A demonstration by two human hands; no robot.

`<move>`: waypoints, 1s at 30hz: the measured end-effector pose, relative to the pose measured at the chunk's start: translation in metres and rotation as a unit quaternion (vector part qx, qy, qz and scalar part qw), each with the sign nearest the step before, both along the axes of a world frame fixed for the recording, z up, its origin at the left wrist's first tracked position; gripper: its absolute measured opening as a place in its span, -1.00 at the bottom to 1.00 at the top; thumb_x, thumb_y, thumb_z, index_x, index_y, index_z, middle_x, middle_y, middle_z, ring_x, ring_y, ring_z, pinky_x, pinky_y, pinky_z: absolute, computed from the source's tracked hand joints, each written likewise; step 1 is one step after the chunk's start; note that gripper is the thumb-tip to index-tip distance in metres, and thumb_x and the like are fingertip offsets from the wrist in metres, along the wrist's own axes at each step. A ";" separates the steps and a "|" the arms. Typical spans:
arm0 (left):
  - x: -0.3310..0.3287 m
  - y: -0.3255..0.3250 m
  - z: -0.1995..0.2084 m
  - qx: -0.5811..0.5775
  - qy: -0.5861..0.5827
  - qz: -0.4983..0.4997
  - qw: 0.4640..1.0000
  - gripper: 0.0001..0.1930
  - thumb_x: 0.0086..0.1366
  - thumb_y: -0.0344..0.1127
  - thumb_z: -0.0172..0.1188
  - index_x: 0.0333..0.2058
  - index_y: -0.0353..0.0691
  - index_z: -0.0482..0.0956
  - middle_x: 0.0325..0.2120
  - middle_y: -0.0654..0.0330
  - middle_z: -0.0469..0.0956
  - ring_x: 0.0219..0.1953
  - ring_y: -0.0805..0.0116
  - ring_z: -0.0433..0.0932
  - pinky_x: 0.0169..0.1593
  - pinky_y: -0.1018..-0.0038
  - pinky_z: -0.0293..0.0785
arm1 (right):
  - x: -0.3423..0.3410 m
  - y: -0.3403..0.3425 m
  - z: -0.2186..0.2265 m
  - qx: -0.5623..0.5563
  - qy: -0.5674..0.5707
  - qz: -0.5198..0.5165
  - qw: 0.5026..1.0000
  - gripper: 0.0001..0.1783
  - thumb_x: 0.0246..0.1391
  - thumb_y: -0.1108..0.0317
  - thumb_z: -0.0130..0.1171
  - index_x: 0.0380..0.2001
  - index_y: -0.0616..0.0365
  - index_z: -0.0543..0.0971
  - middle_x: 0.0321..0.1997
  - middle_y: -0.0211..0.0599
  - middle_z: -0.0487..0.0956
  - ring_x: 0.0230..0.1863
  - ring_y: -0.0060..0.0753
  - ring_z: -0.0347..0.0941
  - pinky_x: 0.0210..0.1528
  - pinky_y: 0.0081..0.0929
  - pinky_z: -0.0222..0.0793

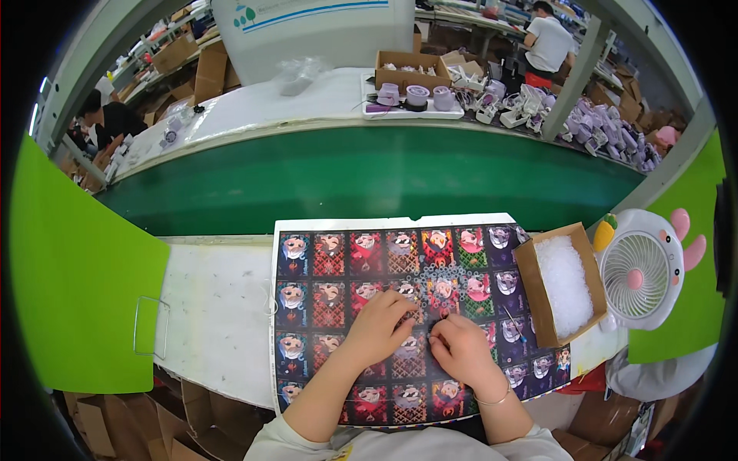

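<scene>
Cartoon-printed sheet [309, 313] lies flat on the white table [219, 307], central in view. Cardboard box [529, 288], filled with white material [565, 284], rests over the sheet's right edge. Left hand [379, 326]: at mid-sheet, thumb and fingers slightly apart. Right hand [464, 350]: just beside it, fingers curled narrow; any held item cannot be determined. Small clear rings [444, 286]: clustered on the sheet, beyond the hands.

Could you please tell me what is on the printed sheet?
On the printed sheet lie small clear rings, a thin tool and part of a cardboard box; the left hand and right hand are over it. Prints beneath hands and box are hidden.
</scene>
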State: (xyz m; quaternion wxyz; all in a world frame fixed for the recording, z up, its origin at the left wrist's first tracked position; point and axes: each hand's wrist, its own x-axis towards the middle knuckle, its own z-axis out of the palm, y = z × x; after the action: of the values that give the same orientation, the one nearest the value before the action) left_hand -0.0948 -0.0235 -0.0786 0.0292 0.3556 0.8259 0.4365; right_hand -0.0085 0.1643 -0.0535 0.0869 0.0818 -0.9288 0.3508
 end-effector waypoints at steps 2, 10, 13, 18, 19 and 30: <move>0.000 0.000 0.003 -0.003 0.000 0.001 1.000 -0.76 0.19 -0.37 0.24 -0.15 -0.21 0.57 -0.21 0.09 0.50 -0.11 0.02 0.47 -0.02 0.19 0.43 | 0.000 0.001 0.002 0.003 -0.009 0.002 1.000 -0.91 -0.08 0.47 0.25 -0.47 0.15 0.52 -0.48 -0.17 0.43 -0.39 -0.02 0.45 -0.34 -0.16 0.39; 0.001 -0.004 0.004 0.005 0.004 0.016 1.000 -0.77 0.17 -0.39 0.23 -0.16 -0.22 0.58 -0.21 0.08 0.49 -0.11 0.01 0.47 -0.02 0.18 0.43 | -0.003 -0.001 0.002 0.006 0.001 0.024 1.000 -0.90 -0.08 0.47 0.25 -0.48 0.14 0.51 -0.48 -0.15 0.42 -0.39 -0.02 0.44 -0.34 -0.16 0.38; 0.001 0.002 -0.001 0.009 0.004 0.005 1.000 -0.79 0.16 -0.38 0.23 -0.19 -0.22 0.58 -0.23 0.07 0.49 -0.13 -0.02 0.48 -0.01 0.18 0.43 | 0.003 0.002 -0.003 0.003 -0.001 0.011 1.000 -0.88 -0.08 0.45 0.27 -0.47 0.14 0.50 -0.49 -0.19 0.42 -0.39 -0.04 0.44 -0.35 -0.18 0.38; 0.003 0.000 -0.005 0.031 0.025 0.010 0.999 -0.80 0.16 -0.38 0.23 -0.21 -0.22 0.58 -0.24 0.09 0.50 -0.14 0.00 0.48 0.00 0.16 0.44 | 0.002 -0.003 0.001 0.019 -0.007 0.012 1.000 -0.90 -0.08 0.44 0.27 -0.47 0.14 0.54 -0.50 -0.20 0.43 -0.40 -0.06 0.45 -0.37 -0.19 0.38; 0.004 -0.001 -0.006 0.034 0.018 0.010 0.999 -0.80 0.17 -0.37 0.22 -0.21 -0.22 0.59 -0.24 0.09 0.50 -0.14 0.01 0.48 0.00 0.17 0.45 | 0.003 -0.004 0.001 0.017 -0.017 0.005 1.000 -0.91 -0.08 0.44 0.27 -0.47 0.14 0.54 -0.50 -0.20 0.44 -0.41 -0.07 0.45 -0.38 -0.19 0.37; 0.002 0.001 -0.006 0.031 0.031 0.006 0.999 -0.82 0.20 -0.34 0.23 -0.23 -0.23 0.59 -0.25 0.11 0.48 -0.17 0.06 0.46 -0.06 0.21 0.45 | -0.004 -0.004 0.005 0.021 -0.037 -0.011 0.999 -0.92 -0.08 0.45 0.27 -0.50 0.14 0.54 -0.52 -0.23 0.43 -0.45 -0.11 0.44 -0.41 -0.21 0.35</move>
State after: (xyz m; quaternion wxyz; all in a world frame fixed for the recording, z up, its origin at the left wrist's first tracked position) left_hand -0.0932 -0.0221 -0.0848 -0.0105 0.3647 0.8146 0.4509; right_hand -0.0121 0.1602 -0.0486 0.0548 0.0603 -0.9396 0.3325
